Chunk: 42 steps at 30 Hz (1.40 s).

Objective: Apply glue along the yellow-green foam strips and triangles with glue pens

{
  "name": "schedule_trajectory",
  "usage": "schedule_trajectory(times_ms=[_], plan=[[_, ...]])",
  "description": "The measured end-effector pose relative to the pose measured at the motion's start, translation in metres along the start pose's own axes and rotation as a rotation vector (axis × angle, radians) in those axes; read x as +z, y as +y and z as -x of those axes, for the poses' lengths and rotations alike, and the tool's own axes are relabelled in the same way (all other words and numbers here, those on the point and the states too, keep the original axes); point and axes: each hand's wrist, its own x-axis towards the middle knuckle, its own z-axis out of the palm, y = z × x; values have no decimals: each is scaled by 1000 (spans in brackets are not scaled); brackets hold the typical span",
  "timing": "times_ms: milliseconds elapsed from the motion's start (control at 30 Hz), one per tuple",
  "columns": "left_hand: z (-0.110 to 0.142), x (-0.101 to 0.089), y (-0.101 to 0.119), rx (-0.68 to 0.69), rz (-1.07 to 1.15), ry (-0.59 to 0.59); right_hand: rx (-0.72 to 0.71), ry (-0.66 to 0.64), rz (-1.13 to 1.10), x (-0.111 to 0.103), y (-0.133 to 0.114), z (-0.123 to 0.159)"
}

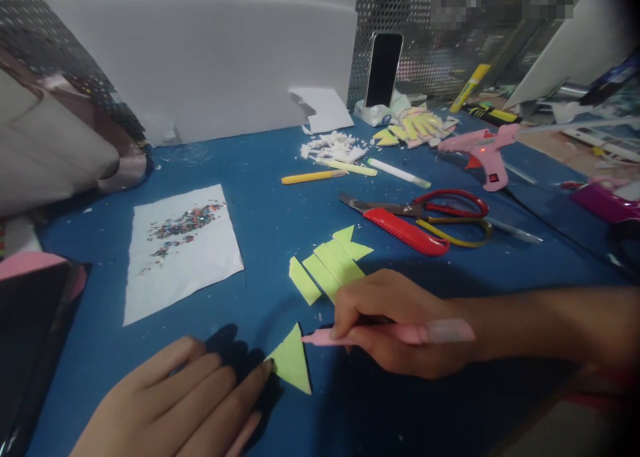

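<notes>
My right hand (395, 323) grips a pink highlighter (405, 332), its tip at the upper right edge of a yellow-green paper triangle (293, 362). My left hand (185, 403) lies palm down with fingers stretched out, one fingertip pressing the triangle's left corner against the blue table. Just beyond my right hand lie several yellow-green paper pieces (325, 263) cut as strips, with a notched tail piece (353, 242) at their far end. My right hand partly hides the nearest strips.
A red cutter (405, 231) lies against scissors (450, 210) to the right. Behind are a pink glue gun (487, 155), highlighters (399, 173), white scraps (335, 147) and a propped phone (384, 70). White paper (200, 270) with glitter bits lies left, near a dark tablet-like device (35, 337).
</notes>
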Motion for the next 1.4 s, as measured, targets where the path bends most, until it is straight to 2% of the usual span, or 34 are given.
schedule_trajectory(times_ms=[167,333,433,533,700,933,1000,1167,1400], plan=[[-1,0,1,6,-22,-6,-60,-19,-12,1,1,0],[2,-1,4,-47,8,-29,-154,-31,-74,4,3,1],[2,-1,3,2,5,-28,-162,-32,-86,6,4,2],[0,-2,1,33,4,-24,-167,-10,-55,6,4,2],[-2,-2,1,-4,21,-21,-175,23,47,8,4,3],[4,-2,3,-15,7,-25,-425,-5,54,16,7,5],[3,-2,3,-27,3,-26,-422,9,58,14,5,5],[0,-1,3,-26,1,-20,-286,56,86,12,5,5],[5,-1,5,-39,11,-21,-473,-12,58,14,7,5]])
